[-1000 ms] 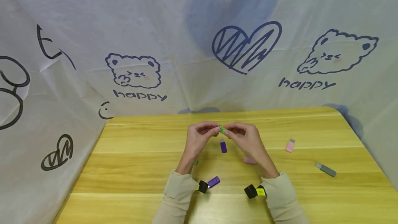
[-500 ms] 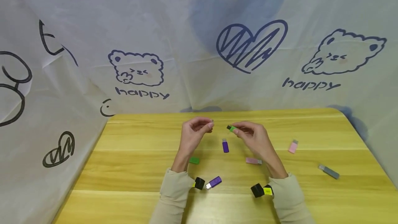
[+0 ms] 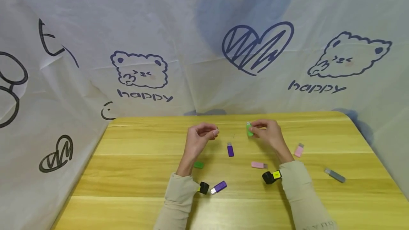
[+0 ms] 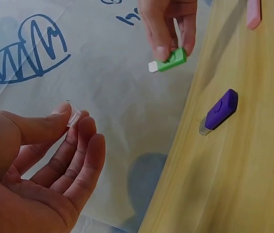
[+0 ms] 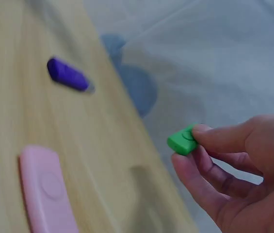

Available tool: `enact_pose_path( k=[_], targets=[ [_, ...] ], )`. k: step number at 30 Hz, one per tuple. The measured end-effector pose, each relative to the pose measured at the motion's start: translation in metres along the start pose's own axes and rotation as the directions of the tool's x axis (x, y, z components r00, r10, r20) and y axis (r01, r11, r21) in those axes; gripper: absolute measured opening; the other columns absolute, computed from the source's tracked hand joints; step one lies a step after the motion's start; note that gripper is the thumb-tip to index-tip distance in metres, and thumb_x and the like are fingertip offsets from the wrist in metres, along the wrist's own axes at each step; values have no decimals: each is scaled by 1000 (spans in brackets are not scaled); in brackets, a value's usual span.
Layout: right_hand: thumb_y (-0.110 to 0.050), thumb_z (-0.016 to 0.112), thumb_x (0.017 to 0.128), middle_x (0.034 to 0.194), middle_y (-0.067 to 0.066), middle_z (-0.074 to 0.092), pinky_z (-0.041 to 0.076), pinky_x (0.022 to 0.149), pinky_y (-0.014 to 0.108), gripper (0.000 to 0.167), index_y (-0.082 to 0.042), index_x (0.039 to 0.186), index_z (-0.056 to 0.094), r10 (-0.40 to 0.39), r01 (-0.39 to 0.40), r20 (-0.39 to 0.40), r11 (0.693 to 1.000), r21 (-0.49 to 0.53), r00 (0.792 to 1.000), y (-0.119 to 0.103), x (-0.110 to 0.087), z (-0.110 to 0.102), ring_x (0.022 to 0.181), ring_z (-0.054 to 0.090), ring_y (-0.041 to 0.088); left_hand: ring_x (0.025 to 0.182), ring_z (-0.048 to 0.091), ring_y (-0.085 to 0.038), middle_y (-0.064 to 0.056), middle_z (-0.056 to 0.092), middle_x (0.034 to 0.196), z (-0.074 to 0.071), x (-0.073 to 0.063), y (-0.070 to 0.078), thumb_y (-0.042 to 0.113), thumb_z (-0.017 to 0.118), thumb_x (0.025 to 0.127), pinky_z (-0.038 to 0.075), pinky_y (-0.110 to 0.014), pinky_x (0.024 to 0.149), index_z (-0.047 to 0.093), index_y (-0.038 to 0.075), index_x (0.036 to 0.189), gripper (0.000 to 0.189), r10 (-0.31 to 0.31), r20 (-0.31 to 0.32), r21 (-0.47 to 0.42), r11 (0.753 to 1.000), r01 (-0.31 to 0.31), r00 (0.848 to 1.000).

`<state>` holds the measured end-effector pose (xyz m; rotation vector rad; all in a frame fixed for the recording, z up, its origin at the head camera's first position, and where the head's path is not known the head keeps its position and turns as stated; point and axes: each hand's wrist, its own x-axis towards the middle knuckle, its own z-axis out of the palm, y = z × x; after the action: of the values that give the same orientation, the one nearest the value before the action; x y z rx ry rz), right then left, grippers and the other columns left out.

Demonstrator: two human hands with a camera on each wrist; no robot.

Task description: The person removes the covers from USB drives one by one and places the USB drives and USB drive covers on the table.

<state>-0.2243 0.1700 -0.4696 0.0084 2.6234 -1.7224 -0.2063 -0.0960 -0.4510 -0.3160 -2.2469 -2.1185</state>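
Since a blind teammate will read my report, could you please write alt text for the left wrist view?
Left hand pinching a small clear piece, with the right hand holding a green USB stick. A purple stick and part of a pink one lie on a wooden table before a pale patterned cloth.

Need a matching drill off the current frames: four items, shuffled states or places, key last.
Items
1. Left hand
2. Right hand
3. Grey USB stick
4. Table

Descriptions
A. Has a wood-grain surface
B. Pinches a small clear cap
C. Lies right of both pink USB sticks in the head view
D. Holds a green USB stick

Pairs: 1-B, 2-D, 3-C, 4-A
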Motion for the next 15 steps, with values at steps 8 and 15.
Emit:
enact_pose_path(
  k=[8, 15],
  targets=[
    [-9, 77, 93, 97, 22, 75, 61, 65, 31, 24, 8, 109, 75, 144, -146, -33, 985, -91, 989, 8, 32, 4, 70, 74, 23, 81, 74, -25, -16, 76, 93, -1, 0, -2, 3, 75, 93, 62, -40, 78, 77, -4, 100, 10, -47, 20, 62, 997, 45, 999],
    [-15, 81, 89, 80, 16, 76, 58, 55, 28, 25, 6, 100, 78, 183, -196, -82, 960, -201, 980, 9, 41, 8, 60, 72, 19, 85, 73, -40, -16, 76, 91, 0, 1, -4, 1, 75, 93, 60, -52, 81, 77, -5, 98, 8, -37, 45, 83, 996, 33, 998]
  ],
)
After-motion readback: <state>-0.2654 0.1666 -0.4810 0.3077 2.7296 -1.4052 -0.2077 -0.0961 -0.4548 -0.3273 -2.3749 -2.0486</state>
